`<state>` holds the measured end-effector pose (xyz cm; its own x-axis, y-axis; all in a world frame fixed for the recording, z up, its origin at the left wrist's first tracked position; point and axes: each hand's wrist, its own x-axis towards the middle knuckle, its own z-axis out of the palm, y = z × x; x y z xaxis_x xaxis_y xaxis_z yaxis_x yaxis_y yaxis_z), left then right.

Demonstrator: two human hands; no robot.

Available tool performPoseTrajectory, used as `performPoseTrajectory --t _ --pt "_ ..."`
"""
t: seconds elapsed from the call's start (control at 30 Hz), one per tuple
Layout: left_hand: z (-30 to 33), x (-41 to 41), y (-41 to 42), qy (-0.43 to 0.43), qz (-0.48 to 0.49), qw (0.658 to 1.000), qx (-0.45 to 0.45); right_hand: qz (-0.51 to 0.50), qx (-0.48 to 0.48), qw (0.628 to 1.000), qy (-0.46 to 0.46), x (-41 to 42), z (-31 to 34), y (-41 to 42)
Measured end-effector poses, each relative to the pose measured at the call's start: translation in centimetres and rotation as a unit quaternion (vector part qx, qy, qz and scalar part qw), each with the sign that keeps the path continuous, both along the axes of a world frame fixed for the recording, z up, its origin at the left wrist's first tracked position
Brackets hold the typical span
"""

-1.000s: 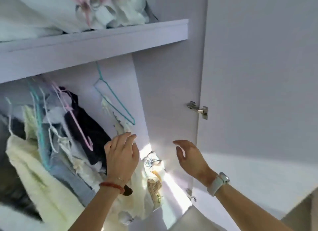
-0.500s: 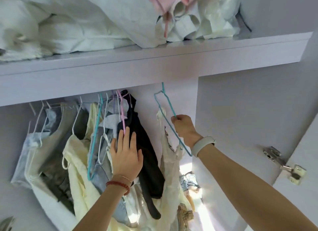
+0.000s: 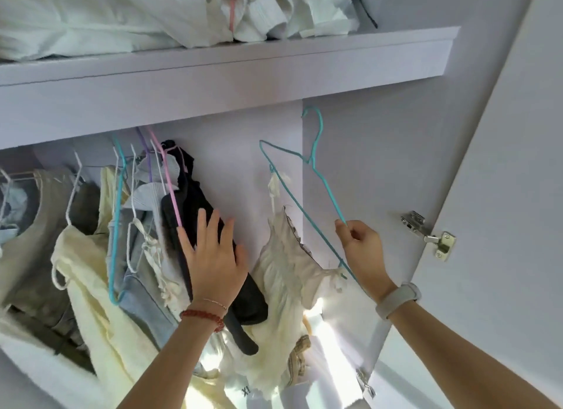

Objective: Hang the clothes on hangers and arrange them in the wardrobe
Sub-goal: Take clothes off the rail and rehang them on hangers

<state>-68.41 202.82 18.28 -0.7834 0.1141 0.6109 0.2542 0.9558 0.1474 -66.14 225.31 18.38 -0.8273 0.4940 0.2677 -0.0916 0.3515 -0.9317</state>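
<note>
Right hand [image 3: 361, 250] pinches teal wire hanger [image 3: 307, 201] carrying cream ruffled top [image 3: 286, 262], right of black garment [image 3: 195, 213]; left hand [image 3: 214, 256] flat, fingers straight, against black garment, below shelf [image 3: 228, 70].

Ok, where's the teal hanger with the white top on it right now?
In the head view, right of centre: the teal hanger is held up by the right hand under the shelf, apart from the black garment the left hand presses.
</note>
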Motion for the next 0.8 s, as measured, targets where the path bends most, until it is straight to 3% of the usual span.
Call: performPoseTrajectory --t 0.1,0.17,0.23,0.5,0.67,0.8 --pt "-1.6 2.1 2.7 -0.049 -0.112 0.989 0.08 -0.076 0.055 0.995 -0.019 6.1 -2.2 3.0" --pt "-3.6 3.8 4.2 -0.13 -0.182 0.961 0.165 -0.119 0.072 0.99 -0.029 10.9 -3.6 4.7" --pt "-6.1 5.4 5.6 -0.201 -0.221 0.935 0.191 -0.158 0.079 0.984 -0.032 16.0 -4.7 6.0" --pt "-12.8 12.5 13.4 -0.403 -0.33 0.842 0.143 -0.344 0.111 0.932 0.023 34.7 -2.8 9.0" --pt "-13.7 20.0 20.3 -0.423 -0.451 0.776 0.126 -0.484 0.109 0.868 0.034 45.4 -1.6 11.1" --pt "-14.5 27.5 26.2 -0.448 -0.488 0.747 0.064 -0.57 0.096 0.816 0.023 53.6 -2.9 11.8"
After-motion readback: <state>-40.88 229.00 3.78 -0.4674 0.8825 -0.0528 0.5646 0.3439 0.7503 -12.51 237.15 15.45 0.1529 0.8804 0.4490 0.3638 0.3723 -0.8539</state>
